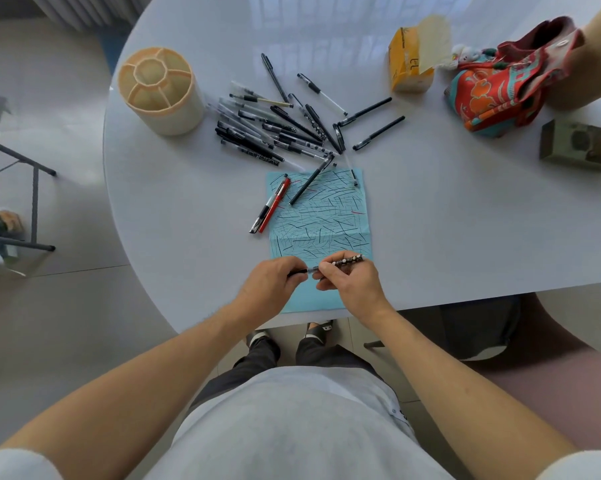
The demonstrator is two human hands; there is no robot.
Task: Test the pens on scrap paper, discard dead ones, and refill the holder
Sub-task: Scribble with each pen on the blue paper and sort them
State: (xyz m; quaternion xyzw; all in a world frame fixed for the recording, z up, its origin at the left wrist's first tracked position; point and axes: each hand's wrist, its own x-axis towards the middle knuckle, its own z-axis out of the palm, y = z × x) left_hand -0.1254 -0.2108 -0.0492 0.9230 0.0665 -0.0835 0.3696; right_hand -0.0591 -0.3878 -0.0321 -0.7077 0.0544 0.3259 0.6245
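Note:
A blue scrap paper [321, 216] covered in black strokes lies on the white table [448, 220] in front of me. Over its near end my right hand [352, 280] pinches a black pen with white dots [349, 261], while my left hand [274, 284] grips a black cap [300, 270] at the pen's tip end. A red pen and a black pen [269, 206] lie side by side on the paper's left edge. Another black pen [309, 183] lies across its top. Beyond the paper is a pile of several pens [274, 129]. The cream pen holder [160, 90] stands empty at the far left.
A yellow tissue pack [409, 64], a red patterned pouch [499, 84] and a small olive box [579, 145] sit at the far right. Another person's arm [600, 53] reaches in at the top right corner. A folding chair [11, 188] stands on the floor to the left.

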